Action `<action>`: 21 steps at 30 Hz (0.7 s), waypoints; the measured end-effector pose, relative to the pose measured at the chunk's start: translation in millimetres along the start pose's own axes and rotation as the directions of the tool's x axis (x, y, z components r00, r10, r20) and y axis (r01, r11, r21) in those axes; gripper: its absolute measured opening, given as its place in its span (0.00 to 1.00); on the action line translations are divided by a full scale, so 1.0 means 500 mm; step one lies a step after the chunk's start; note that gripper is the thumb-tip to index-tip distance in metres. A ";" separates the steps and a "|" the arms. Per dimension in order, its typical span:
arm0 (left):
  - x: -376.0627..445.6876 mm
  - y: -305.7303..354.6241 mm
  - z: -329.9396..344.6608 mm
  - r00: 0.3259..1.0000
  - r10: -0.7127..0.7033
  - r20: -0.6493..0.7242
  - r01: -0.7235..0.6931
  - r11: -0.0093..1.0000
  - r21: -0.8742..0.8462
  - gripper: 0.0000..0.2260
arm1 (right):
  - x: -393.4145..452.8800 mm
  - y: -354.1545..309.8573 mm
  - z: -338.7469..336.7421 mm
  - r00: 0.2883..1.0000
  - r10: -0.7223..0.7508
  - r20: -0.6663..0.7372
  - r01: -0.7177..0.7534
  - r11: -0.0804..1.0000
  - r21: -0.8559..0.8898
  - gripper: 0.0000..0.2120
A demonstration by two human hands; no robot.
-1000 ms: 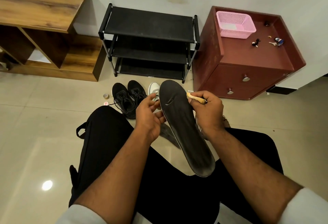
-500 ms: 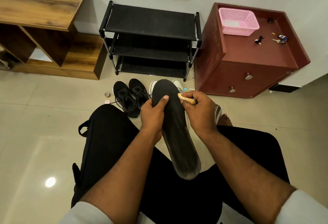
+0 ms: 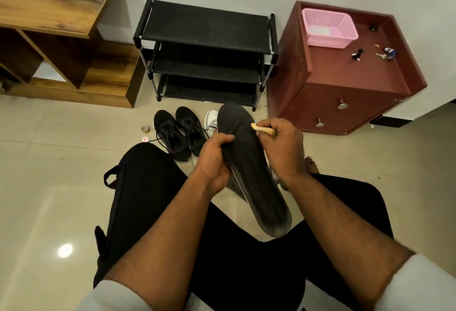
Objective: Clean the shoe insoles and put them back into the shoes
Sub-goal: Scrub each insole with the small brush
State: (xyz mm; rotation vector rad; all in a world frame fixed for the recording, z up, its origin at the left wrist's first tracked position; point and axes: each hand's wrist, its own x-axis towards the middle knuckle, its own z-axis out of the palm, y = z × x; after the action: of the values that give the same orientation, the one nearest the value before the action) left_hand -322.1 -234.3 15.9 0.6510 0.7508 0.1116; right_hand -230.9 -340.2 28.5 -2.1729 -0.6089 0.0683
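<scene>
Black trousers [image 3: 148, 199], white sleeves [image 3: 419, 283] pushed up — forearms bare.

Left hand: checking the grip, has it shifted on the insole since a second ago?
Yes. The left hand moved right, from off the insole to gripping it.

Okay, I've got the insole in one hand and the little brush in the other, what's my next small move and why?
Probably stroke the brush down along the insole: your right hand holds it at the toe end, your left hand grips the edge.
</scene>
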 end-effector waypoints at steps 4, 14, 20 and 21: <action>-0.001 0.001 0.001 0.983 -0.069 0.170 0.097 0.982 -0.161 0.34 | 0.008 -0.020 0.009 0.965 -0.227 0.130 0.255 0.927 -0.274 0.08; 0.003 0.006 -0.020 0.974 -0.137 0.182 0.181 0.950 -0.253 0.37 | -0.023 -0.093 0.021 0.832 -0.281 0.478 0.369 0.924 -0.099 0.14; 0.011 0.003 -0.022 0.953 -0.181 0.243 0.233 0.950 -0.206 0.35 | 0.059 -0.100 -0.068 0.652 -0.139 0.746 0.186 0.982 0.020 0.10; 0.010 0.003 -0.020 0.949 -0.178 0.259 0.235 0.949 -0.208 0.34 | 0.081 -0.101 -0.074 0.725 -0.151 0.672 0.175 0.984 0.031 0.10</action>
State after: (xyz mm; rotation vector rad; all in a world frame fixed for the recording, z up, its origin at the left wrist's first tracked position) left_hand -325.0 -226.6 8.4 0.3459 0.5595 -0.0697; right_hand -205.9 -323.2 96.7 -2.0842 -1.2162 0.7902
